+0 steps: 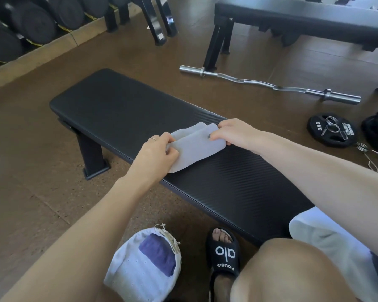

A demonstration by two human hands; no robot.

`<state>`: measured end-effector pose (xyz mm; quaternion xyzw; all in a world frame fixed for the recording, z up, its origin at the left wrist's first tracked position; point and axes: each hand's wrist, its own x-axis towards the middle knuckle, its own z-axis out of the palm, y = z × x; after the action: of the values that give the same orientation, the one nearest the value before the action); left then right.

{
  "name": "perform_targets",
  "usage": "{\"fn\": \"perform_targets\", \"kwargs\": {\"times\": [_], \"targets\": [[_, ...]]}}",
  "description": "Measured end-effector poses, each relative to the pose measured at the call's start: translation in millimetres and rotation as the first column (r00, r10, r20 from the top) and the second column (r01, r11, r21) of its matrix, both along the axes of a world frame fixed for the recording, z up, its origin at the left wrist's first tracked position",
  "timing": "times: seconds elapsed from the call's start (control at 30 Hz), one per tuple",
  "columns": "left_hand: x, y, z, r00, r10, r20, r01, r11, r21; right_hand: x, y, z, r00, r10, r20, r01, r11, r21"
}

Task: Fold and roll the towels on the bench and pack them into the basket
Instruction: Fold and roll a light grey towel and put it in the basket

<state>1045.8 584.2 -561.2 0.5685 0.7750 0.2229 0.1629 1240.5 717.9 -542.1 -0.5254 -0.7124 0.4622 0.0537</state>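
Observation:
A pale grey towel, folded into a narrow strip and partly rolled, lies on the black bench. My left hand grips its near-left end with curled fingers. My right hand pinches its far-right end, where the rolled part sits. On the floor below me stands a white fabric-lined basket holding a rolled purple towel. Another white towel lies on the bench's near end, beside my right arm.
A curl bar lies on the brown floor past the bench. A 5 kg plate with spring collars sits to the right. A second bench stands behind, dumbbell racks at far left. My sandalled foot is by the basket.

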Motion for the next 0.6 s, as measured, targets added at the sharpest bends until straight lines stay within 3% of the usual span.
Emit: {"fn": "perform_targets", "kwargs": {"times": [0.1,0.2,0.27,0.3,0.37,0.43,0.5,0.6], "targets": [[0.1,-4.8,1.8,0.971,0.016,-0.240,-0.022,1.000,-0.022,-1.5,-1.0,1.1,0.998,-0.004,0.064,0.002,0.999,0.036],[-1.7,-5.8,5.7,0.876,-0.032,-0.480,0.104,0.987,0.123,3.1,-2.9,0.1,1.000,-0.017,-0.007,0.018,0.992,0.127],[2.0,-2.8,9.2,0.787,-0.122,-0.604,0.268,0.951,0.157,4.2,-8.7,-3.0,0.990,0.088,-0.106,-0.047,0.938,0.344],[7.0,-2.8,11.1,0.734,-0.191,-0.652,0.342,0.933,0.113,3.9,-12.1,-5.7,0.977,0.196,-0.087,-0.129,0.863,0.488],[15.6,-7.1,12.7,0.669,-0.267,-0.693,0.395,0.918,0.027,2.6,-20.3,-10.6,0.923,0.378,0.074,-0.326,0.664,0.673],[15.9,-10.4,10.3,0.701,-0.272,-0.660,0.386,0.922,0.031,5.8,-23.4,-12.6,0.869,0.448,0.212,-0.452,0.541,0.709],[12.6,-13.2,6.2,0.735,-0.267,-0.624,0.369,0.929,0.038,9.9,-23.5,-8.2,0.843,0.455,0.286,-0.516,0.534,0.670],[9.1,-13.7,0.6,0.676,-0.322,-0.662,0.338,0.935,-0.109,7.4,-21.4,-3.6,0.796,0.478,0.372,-0.603,0.562,0.567]]}}
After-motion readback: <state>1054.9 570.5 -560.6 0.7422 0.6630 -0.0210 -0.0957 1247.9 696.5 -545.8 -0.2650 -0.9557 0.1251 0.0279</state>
